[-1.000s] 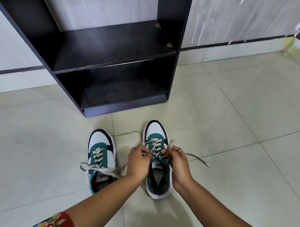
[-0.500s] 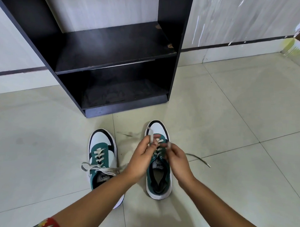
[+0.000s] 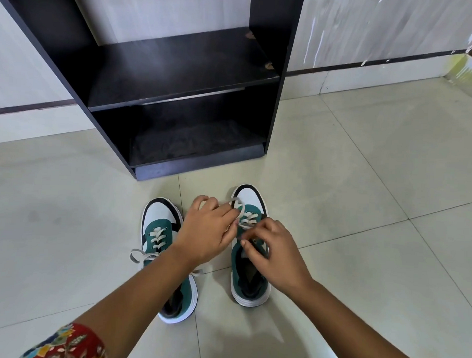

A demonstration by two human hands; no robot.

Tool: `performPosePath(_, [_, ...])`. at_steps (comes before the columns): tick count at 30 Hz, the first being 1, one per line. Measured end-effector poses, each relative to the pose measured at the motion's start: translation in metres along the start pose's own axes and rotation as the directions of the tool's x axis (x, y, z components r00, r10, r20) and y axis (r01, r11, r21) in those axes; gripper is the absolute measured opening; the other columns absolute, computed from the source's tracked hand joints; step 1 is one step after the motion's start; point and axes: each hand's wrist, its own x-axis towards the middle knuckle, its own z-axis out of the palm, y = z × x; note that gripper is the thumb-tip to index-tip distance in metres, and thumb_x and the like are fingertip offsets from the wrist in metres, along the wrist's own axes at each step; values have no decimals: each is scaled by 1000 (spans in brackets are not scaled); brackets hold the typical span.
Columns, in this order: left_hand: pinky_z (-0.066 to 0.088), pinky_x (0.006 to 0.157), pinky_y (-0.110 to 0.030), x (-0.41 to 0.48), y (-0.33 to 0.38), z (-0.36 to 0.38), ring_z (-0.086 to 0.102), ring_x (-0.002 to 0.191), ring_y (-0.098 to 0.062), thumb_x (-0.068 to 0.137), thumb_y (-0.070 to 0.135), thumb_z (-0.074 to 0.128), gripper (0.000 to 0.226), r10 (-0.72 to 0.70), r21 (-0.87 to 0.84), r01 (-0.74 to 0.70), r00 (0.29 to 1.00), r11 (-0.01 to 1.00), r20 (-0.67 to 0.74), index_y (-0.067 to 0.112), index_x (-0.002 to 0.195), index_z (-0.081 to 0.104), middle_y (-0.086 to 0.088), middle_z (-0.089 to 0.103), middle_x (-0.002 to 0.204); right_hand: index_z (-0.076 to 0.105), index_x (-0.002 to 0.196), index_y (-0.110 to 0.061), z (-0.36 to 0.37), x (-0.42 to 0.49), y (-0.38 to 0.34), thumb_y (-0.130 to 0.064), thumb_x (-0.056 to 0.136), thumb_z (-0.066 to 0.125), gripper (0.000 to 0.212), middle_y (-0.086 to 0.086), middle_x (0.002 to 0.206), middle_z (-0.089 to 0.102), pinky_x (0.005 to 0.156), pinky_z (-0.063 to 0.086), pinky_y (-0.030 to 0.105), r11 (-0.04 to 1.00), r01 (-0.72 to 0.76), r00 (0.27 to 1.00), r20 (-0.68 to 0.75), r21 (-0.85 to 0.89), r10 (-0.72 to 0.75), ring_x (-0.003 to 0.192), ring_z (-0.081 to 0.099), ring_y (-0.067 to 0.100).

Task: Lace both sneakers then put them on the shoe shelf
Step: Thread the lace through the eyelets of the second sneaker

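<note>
Two green, white and black sneakers stand side by side on the tiled floor, toes toward the black shoe shelf. The left sneaker is laced, with a tied bow at its tongue; my left forearm crosses over its heel. Over the right sneaker, my left hand pinches a loop of the cream lace above the eyelets. My right hand pinches the lace at the tongue, just behind the left hand. The knot itself is hidden by my fingers.
The shelf has two bare boards, the lower one dusty, just beyond the shoes. A pale wall with a dark skirting line runs behind. Floor tiles spread to the right.
My left hand has swung forward and left with a loop of lace. The loose lace end that lay on the floor to the right has been drawn in. My right hand moved back slightly.
</note>
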Motion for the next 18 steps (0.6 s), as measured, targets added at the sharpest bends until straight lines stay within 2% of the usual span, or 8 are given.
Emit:
performPosePath(2, [48,68,-36,-1,2,0,58,75,-23,87,32,37,28,-65,-5,65,998,998,26,20,90,62,5,67,83,65,112,-26,9,-2,1,-26,83,53,31,-1,91,57,81,46,31,993,15,1000,-21,-114,-18,90,54,18])
performPosePath(3, [47,63,-35,-1,2,0,57,77,-22,87,32,36,30,-92,-35,93,995,995,32,19,88,63,6,65,84,64,115,-25,12,-3,1,-22,83,52,35,1,91,57,79,47,31,985,26,999,-38,-173,-33,88,54,20])
performPosePath(5, [45,56,-33,-1,2,3,56,80,-21,87,34,33,32,-84,-69,85,996,994,24,19,87,61,6,64,86,68,108,-21,15,-4,3,-17,79,55,32,3,88,58,71,50,33,961,48,994,-81,-271,-73,81,57,24])
performPosePath(8, [44,51,-30,-1,-3,2,59,72,-20,88,35,32,30,-30,14,29,1000,999,4,20,86,59,6,66,81,68,104,-18,14,-4,4,-15,76,58,31,5,85,59,67,52,35,937,17,991,-121,-350,-63,74,59,27])
performPosePath(12, [43,44,-28,-4,-6,-1,58,64,-21,90,37,32,31,-81,82,81,997,993,-9,23,94,60,4,63,78,45,129,-23,18,-5,1,-16,81,52,49,6,94,57,72,49,37,924,-5,993,-112,-381,-41,83,55,26])
performPosePath(15, [38,46,-26,-5,0,-2,59,73,-22,88,38,30,37,-68,-66,68,998,996,-2,19,88,61,1,62,82,32,136,-30,23,-4,3,-14,83,49,58,6,97,56,75,46,35,940,26,993,-101,-341,-64,86,53,25])
performPosePath(18, [33,56,-25,-4,9,-4,57,86,-20,82,43,22,48,3,-175,6,999,985,49,16,81,62,1,63,86,32,136,-33,26,0,7,-15,84,43,56,6,94,56,76,46,35,964,45,990,-115,-262,-78,84,53,26])
